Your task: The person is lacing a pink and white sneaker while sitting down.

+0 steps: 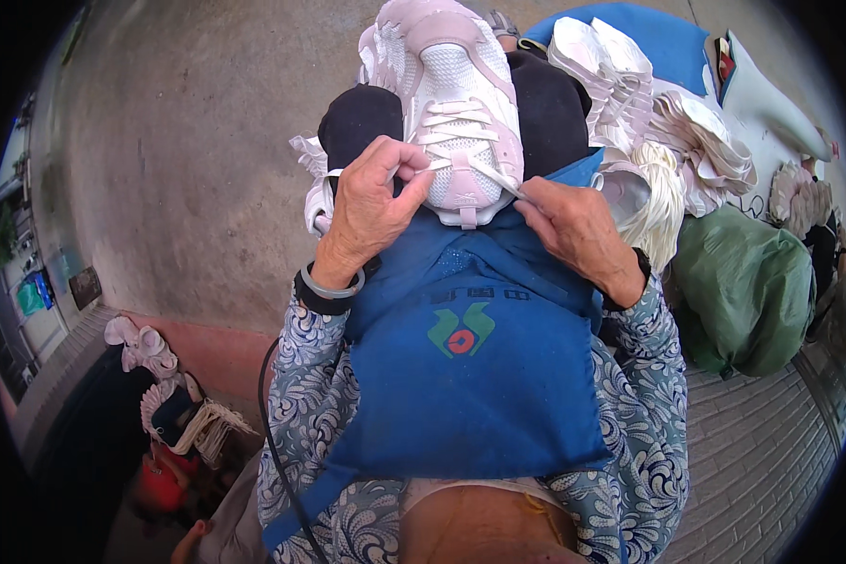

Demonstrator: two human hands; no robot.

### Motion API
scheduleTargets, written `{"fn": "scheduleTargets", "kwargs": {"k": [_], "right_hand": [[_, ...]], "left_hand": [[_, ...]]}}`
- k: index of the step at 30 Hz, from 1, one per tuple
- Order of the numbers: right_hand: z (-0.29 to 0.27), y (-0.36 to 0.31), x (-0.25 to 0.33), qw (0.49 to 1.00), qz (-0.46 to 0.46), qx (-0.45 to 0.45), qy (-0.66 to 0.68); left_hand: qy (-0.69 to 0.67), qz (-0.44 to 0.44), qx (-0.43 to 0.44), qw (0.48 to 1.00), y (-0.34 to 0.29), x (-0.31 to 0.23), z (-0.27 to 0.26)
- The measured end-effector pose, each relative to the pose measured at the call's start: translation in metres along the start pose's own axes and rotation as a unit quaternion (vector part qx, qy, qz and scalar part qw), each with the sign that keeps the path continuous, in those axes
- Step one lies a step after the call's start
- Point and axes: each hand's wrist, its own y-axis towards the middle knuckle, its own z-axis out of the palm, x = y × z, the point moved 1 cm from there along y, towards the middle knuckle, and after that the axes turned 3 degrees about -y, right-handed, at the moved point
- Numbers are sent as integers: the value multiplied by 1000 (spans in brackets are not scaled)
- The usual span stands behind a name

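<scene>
Fingers (414,155) of both hands pinch white lace (492,176) at either side; pink-white shoe (453,66) between dark-clad knees (547,117). Probably light, upper soft, lace limp; best gripped near eyelets.

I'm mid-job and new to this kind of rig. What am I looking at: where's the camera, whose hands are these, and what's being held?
No robot here: a person works with two bare hands. The bent, round-edged picture comes from the left of two fisheye cameras worn on the head, looking down, so picture left is the person's left. The left hand and right hand each pinch a strand of white lace on a pink-and-white shoe, set between the dark-clad knees. A blue apron covers the front. To the right are pale shoe uppers, a bundle of off-white laces and a green sack; what they rest on is partly hidden.
</scene>
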Motion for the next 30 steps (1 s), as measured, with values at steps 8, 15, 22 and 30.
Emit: {"fn": "scheduleTargets", "kwargs": {"k": [8, 15, 22, 30], "right_hand": [[-5, -23, -2, 997, -81, 9, -15], [-31, -17, -18, 998, 5, -39, -49], [-20, 12, 4, 988, -34, -148, 4], [-4, 46, 33, 995, -18, -63, -80]], "left_hand": [[-3, -12, -8, 1000, -1, 0, 2], [-11, -32, -52, 998, -8, 1, -13], [-60, -106, -196, 973, -30, 21, -38], [-74, -106, -95, 987, -43, 35, -22]]}}
